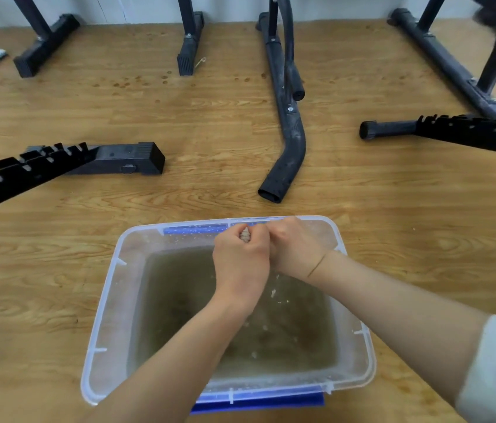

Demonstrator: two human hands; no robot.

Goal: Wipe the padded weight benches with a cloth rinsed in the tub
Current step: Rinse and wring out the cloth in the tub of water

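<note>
A clear plastic tub [109, 288] with blue handles stands on the wooden floor right below me, part full of murky brown water. Both fists are clenched side by side over its far end. My left hand [240, 264] and my right hand [297, 250] squeeze a cloth [245, 235], of which only a small pale twisted end shows between my left thumb and fingers. Drops fall into the water under my hands. No bench padding is in view, only black bench frames.
Black bench legs and feet lie around the tub: a notched rail [27, 169] at left, a bent tube [289, 148] straight ahead, another notched rail [454, 132] at right. More frame feet stand by the far wall. Water spots mark the floor [137, 80].
</note>
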